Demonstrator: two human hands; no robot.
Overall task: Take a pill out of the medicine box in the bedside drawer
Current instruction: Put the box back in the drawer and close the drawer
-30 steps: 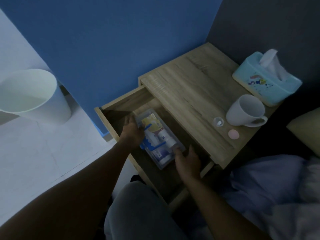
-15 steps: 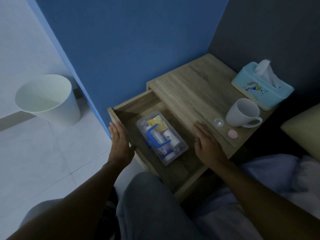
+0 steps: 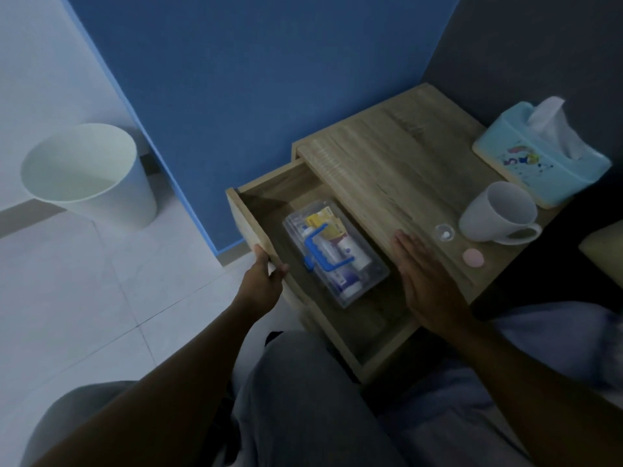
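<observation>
The bedside drawer (image 3: 266, 200) is pulled open. Inside it lies a clear medicine box (image 3: 337, 254) with a blue handle, lid closed, holding tubes, bottles and a yellow packet. My left hand (image 3: 264, 279) grips the drawer's front panel at its left end, fingers curled over the top edge. My right hand (image 3: 424, 281) lies flat, fingers apart, on the front edge of the bedside table top (image 3: 387, 163), to the right of the box. A small clear cup with a white pill (image 3: 444, 232) stands on the table top just beyond my right fingertips.
A white mug (image 3: 499, 214), a pink round lid (image 3: 473, 257) and a light blue tissue box (image 3: 539, 156) stand on the table's right side. A white waste bin (image 3: 87, 173) stands on the floor at left. My knees are below the drawer; a bed is at right.
Both hands left the medicine box in the drawer. The left hand moved to the drawer front and closed on its edge; the right hand came up onto the table top.
</observation>
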